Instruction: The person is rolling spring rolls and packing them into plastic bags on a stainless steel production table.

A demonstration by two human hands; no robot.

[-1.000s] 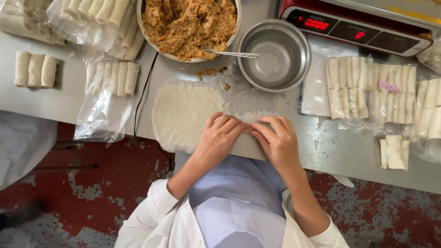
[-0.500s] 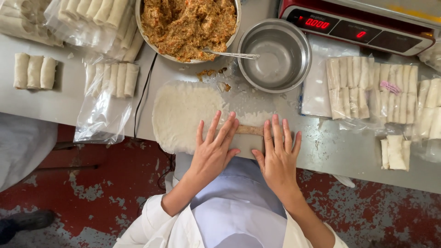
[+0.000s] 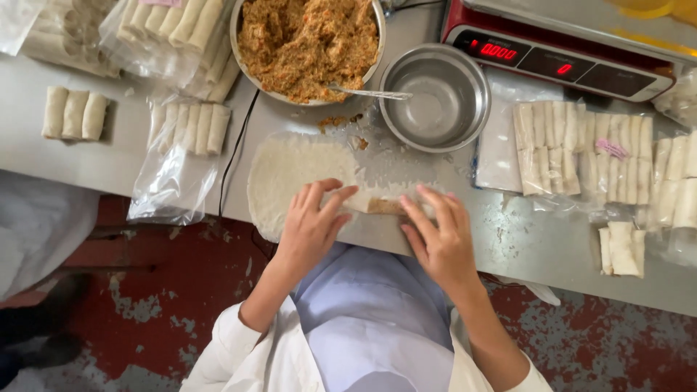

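A half-rolled spring roll (image 3: 383, 205) with brownish filling showing through its thin wrapper lies near the table's front edge. My left hand (image 3: 312, 225) has its fingers curled on the roll's left end. My right hand (image 3: 435, 232) grips the right end with thumb and fingers. A stack of round white wrappers (image 3: 290, 174) lies just left of the roll, partly under my left hand.
A large bowl of orange-brown filling (image 3: 308, 43) holds a spoon (image 3: 367, 93). An empty steel bowl (image 3: 435, 98) sits beside it. A red scale (image 3: 559, 51) stands behind. Bagged rolls (image 3: 581, 145) lie right, more bagged rolls (image 3: 185, 131) left, three loose rolls (image 3: 75, 115) far left.
My hands went from lying flat over the roll with fingers spread to curling around its two ends. More of the roll shows between them, and the view has shifted slightly.
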